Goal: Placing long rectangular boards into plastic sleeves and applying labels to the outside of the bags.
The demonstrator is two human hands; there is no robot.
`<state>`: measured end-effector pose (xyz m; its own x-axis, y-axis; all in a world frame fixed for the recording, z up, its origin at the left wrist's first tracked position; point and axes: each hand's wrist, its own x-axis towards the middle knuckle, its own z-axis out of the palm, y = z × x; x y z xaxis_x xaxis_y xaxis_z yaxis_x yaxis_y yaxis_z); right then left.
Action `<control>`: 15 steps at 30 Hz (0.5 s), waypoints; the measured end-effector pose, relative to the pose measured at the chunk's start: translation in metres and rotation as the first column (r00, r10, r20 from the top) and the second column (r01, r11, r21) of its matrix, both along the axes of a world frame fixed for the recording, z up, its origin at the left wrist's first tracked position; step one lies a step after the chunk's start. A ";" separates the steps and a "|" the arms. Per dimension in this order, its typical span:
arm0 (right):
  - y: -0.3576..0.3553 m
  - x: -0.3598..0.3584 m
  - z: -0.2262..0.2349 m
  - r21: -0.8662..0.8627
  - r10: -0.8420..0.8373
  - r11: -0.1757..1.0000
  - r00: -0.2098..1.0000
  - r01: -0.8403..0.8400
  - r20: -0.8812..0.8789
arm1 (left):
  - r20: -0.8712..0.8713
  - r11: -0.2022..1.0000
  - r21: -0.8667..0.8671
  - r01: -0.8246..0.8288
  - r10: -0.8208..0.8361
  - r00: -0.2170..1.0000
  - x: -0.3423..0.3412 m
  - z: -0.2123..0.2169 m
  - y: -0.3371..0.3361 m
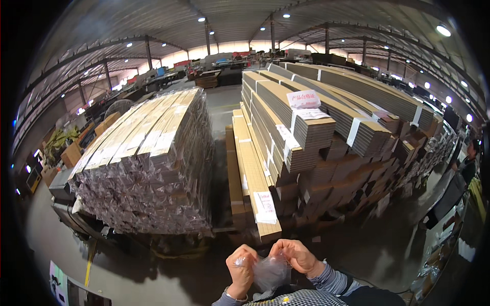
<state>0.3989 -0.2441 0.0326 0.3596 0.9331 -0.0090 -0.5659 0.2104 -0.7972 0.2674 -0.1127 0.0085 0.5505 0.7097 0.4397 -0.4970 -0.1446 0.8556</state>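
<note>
In front of the wrapped stack (143, 199), off past its right-hand corner and close to my body, I have some clear plastic (272, 273) between my two hands. My left hand (242, 270) is curled in, its thumb and fingers closed on the plastic's left edge. My right hand (297, 257) pinches the upper right edge the same way. The plastic hangs crumpled between them, well apart from the wrapped stack. It is too small and hazy from here to tell whether it is a bag or a loose piece of film.

To the right of the wrapped stack, across a gap, stands a bigger pile of long bundles (315, 132) with white straps (353, 131). A white paper (264, 206) lies on the front end of a low bundle, right of the wrapped stack and just beyond my hands.

I judge the step in hand to be teasing the plastic apart or straightening its edge, with nothing being covered by it yet. To my mind the next move calls for holding both pinches and drawing the hands gently away from each other until the edge spreads. A sharp tug could split such thin stuff, and loosening one side would likely let it fold back on itself.
</note>
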 end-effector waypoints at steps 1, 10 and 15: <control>0.000 0.004 -0.011 -0.045 0.014 0.999 0.987 -0.007 0.161 | 0.030 1.000 -0.008 0.024 -0.024 0.999 -0.001 -0.001 0.002; 0.011 -0.016 0.007 0.080 -0.369 0.929 0.876 0.362 0.310 | 0.007 0.989 -0.125 0.078 -0.078 0.997 -0.014 0.001 0.002; 0.003 -0.015 -0.010 0.003 -0.251 0.963 0.895 0.269 0.370 | 0.004 0.998 -0.056 0.032 -0.031 0.999 -0.023 0.016 -0.005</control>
<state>0.3834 -0.2412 0.0225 0.5755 0.8078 0.1278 -0.1651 0.2679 -0.9492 0.2440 -0.1174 0.0244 0.5715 0.7154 0.4019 -0.5036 -0.0809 0.8601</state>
